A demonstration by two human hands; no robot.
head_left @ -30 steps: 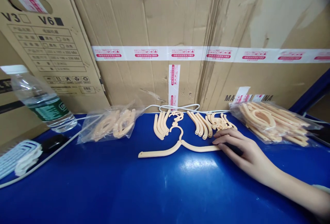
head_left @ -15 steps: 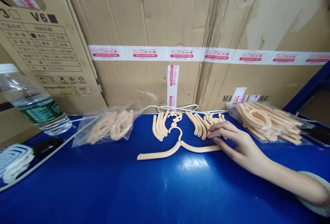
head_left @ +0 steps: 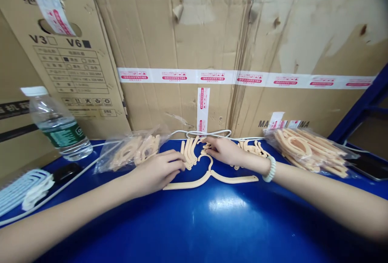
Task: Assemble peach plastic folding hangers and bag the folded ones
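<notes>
A peach-coloured plastic clothes hanger (head_left: 194, 184) lies unfolded on the blue table, its hook toward the boxes. My left hand (head_left: 160, 171) is over its left end, fingers loosely bent and apart, the fingertips beside a row of loose hanger arms (head_left: 190, 154). Above the hanger's hook, my right hand (head_left: 226, 150) reaches into a small pile of loose hooks (head_left: 206, 148), its fingers parted around them. Behind that wrist are more loose hanger pieces (head_left: 253, 146), partly covered by my forearm.
Clear bags of hanger parts lie at left (head_left: 133, 150) and right (head_left: 309, 150). A water bottle (head_left: 60, 127), a black object (head_left: 67, 174) and a pale blue brush (head_left: 24, 188) stand or lie at left. A phone (head_left: 371, 167) is far right. Cardboard boxes (head_left: 169, 105) wall the back.
My left hand has come into view at the hanger's left end. My right hand has moved left from the hanger's right end to the hooks. The view has shifted slightly.
</notes>
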